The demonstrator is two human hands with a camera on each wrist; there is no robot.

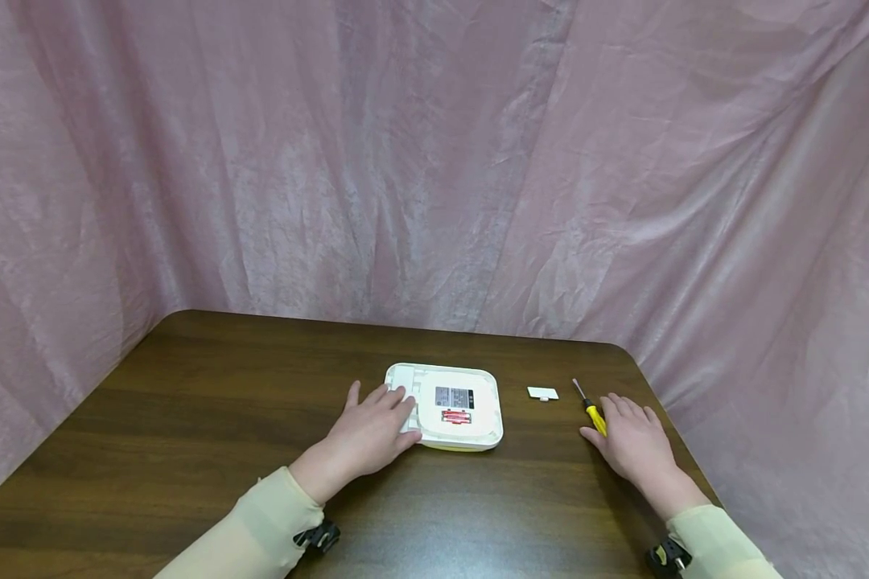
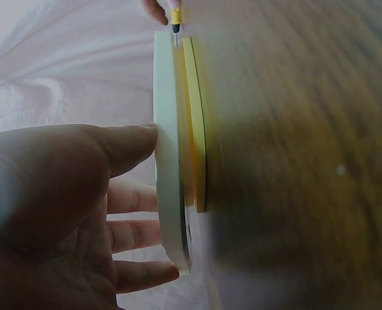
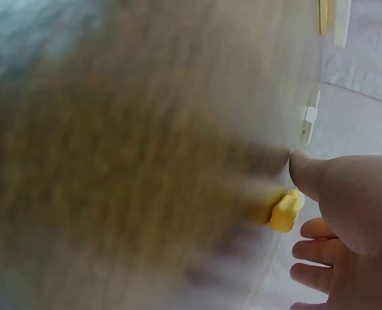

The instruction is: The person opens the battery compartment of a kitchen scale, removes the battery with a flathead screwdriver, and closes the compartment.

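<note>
A white rounded-square device [image 1: 488, 410] lies on the table with a printed label [image 1: 454, 398] facing up and red batteries [image 1: 456, 416] in its compartment. My left hand [image 1: 372, 430] rests on its left side, fingers spread over the top and thumb at the near edge. Under the white body, a yellow layer [image 2: 196, 129] shows in the left wrist view. On the right, my right hand [image 1: 633, 442] lies beside a yellow-handled screwdriver [image 1: 595, 418], its fingers loosely extended. The handle end [image 3: 284, 212] sits between thumb and fingers, not gripped.
Between the device and the screwdriver lies a small white cover [image 1: 543, 393] with a tab. The brown wooden table [image 1: 210, 418] has rounded far corners. A pink curtain [image 1: 420, 177] hangs behind it and along both sides.
</note>
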